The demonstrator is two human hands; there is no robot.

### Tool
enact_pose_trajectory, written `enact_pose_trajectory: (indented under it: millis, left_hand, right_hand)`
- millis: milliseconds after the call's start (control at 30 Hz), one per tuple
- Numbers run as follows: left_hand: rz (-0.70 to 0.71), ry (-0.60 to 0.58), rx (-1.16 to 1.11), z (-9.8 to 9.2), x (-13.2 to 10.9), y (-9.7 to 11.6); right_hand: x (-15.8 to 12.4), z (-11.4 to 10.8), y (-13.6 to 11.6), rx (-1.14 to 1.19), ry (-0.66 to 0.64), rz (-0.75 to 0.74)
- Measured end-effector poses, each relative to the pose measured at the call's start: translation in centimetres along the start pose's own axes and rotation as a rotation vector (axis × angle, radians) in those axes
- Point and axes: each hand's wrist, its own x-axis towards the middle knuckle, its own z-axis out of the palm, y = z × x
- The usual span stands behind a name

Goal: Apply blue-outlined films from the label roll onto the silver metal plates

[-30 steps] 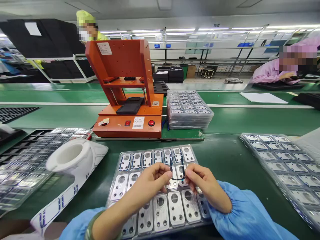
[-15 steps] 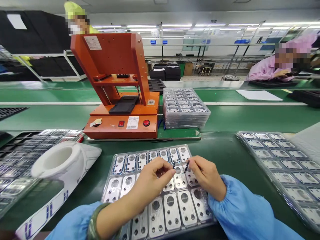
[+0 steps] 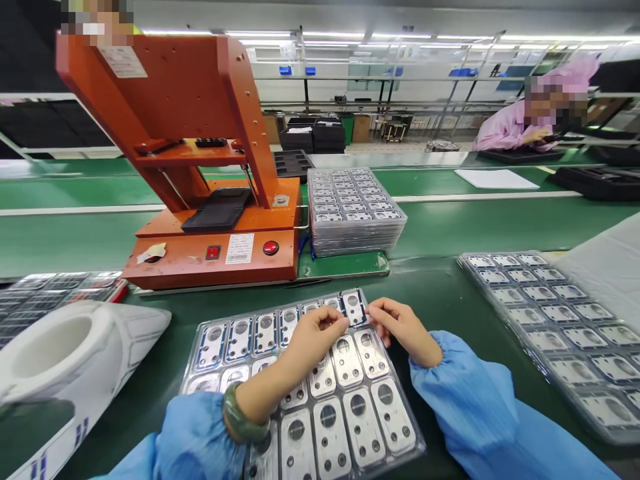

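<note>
A clear plastic tray [image 3: 419, 445] of silver metal plates with round holes lies in front of me. At its far right corner, a thin dark frame-like strip [image 3: 343, 304] lies along the edges of one plate [image 3: 354, 308]. My left hand [image 3: 316, 333] pinches at the lower left of that strip, with the wrist over the tray. On the other side, my right hand [image 3: 400, 327] has its fingertips closed at the strip's lower right edge. The fingers partly cover the strip's lower end. Other plates in the far row carry similar blue-edged frames.
An orange press [image 3: 215, 227] stands behind the tray on the left. Right of it rises a stack of filled trays [image 3: 357, 227]. A white label roll [image 3: 55, 340] sits at left, another plate tray [image 3: 550, 333] at right. A co-worker in pink [image 3: 505, 127] sits across the bench.
Both hands have brought the dark strip from above the tray down onto the far right plate. My view has shifted, so the press appears farther left and larger.
</note>
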Motion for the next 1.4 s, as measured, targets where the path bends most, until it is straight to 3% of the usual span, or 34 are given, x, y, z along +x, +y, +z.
enact_pose_trajectory:
  millis: [400, 633, 867, 1400]
  left_hand:
    - [0.054, -0.049, 0.165, 0.1, 0.6, 0.6]
    - [0.164, 0.036, 0.397, 0.5, 1.8, 0.7]
    - [0.148, 0.055, 0.424, 0.7, 2.5, 0.1]
    - [0.126, 0.026, 0.441, 0.7, 2.7, -0.1]
  right_hand:
    - [0.3, 0.3, -0.3, 0.034, 0.079, 0.022]
    - [0.6, 0.3, 0.5, 0.008, 0.146, 0.034]
    - [0.7, 0.9, 0.7, -0.006, 0.199, 0.057]
    - [0.8, 0.8, 0.5, -0.022, 0.188, 0.056]
